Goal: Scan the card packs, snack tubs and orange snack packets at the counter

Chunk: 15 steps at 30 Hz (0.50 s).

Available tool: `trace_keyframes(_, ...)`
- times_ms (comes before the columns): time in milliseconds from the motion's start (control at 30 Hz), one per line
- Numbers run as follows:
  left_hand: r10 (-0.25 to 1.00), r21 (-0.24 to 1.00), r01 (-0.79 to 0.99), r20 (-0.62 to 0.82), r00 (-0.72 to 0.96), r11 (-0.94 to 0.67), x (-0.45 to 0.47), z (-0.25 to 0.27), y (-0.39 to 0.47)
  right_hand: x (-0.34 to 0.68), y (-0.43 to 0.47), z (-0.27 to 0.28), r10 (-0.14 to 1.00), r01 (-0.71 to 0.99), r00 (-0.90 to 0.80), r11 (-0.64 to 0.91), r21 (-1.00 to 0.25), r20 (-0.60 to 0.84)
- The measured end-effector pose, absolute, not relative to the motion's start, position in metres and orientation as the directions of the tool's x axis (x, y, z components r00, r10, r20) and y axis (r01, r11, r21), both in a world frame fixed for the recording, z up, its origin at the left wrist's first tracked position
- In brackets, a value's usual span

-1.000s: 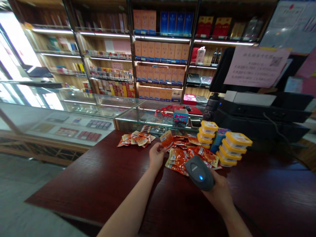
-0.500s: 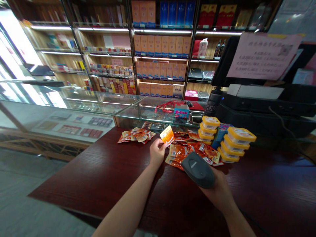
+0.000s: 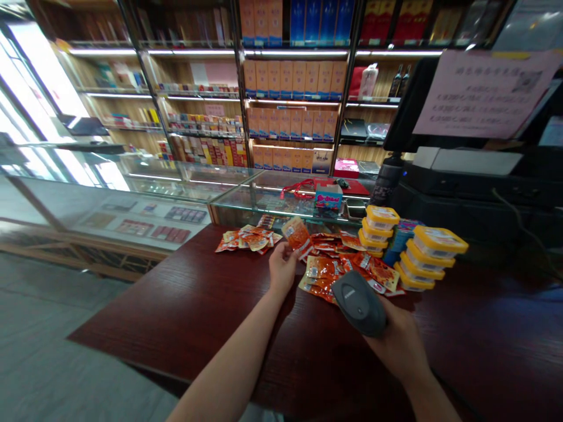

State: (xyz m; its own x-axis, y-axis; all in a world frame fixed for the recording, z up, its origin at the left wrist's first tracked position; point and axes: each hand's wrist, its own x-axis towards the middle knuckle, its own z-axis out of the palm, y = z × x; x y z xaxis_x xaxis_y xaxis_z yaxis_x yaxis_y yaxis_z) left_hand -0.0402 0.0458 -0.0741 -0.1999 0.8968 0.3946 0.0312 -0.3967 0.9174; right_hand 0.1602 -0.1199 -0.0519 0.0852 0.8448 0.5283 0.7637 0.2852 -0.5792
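Pinched in my left hand (image 3: 282,268) is an orange snack packet (image 3: 296,234), held up above the dark wooden counter (image 3: 197,310). My right hand (image 3: 400,337) wraps round the handle of a dark grey barcode scanner (image 3: 359,302), whose head points toward the packets. Between and beyond my hands lies a spread of red-orange snack packets (image 3: 323,269), partly covered by the scanner. A smaller pile of similar packets (image 3: 248,238) rests to the left of my left hand.
Stacks of yellow-lidded tubs (image 3: 433,258) stand at the right, with a second stack (image 3: 377,228) behind. A glass display case (image 3: 233,199) borders the counter's far side. A monitor with a pink paper sign (image 3: 488,94) rises at right. A small blue box (image 3: 328,197) sits on the glass.
The packet in my left hand has lost the bright glow on its face and tilted slightly. The scanner stays in my right hand. The view has shifted a little left.
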Motion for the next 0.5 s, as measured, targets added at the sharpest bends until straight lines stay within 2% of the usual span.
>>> trace_keyframes(133, 0.898, 0.929, -0.133, 0.285, -0.335, -0.344, -0.051, -0.073, 0.053, 0.163, -0.12, -0.055, 0.84, 0.812, 0.097, 0.243, -0.531, 0.533)
trace_keyframes(300, 0.843, 0.914, -0.293, 0.089, -0.53, -0.281, -0.077, -0.071, 0.072, 0.16, -0.12, -0.055, 0.851, 0.827, 0.088, 0.226, -0.514, 0.517)
trace_keyframes(400, 0.814, 0.896, -0.314, 0.086, -0.574, -0.316, -0.092, -0.071, 0.086, 0.159, -0.12, -0.056, 0.857, 0.84, 0.086, 0.212, -0.5, 0.508)
trace_keyframes(500, 0.795, 0.905, -0.218, 0.183, -0.578, -0.366, -0.102, -0.074, 0.095, 0.159, -0.12, -0.056, 0.858, 0.852, 0.07, 0.213, -0.478, 0.508)
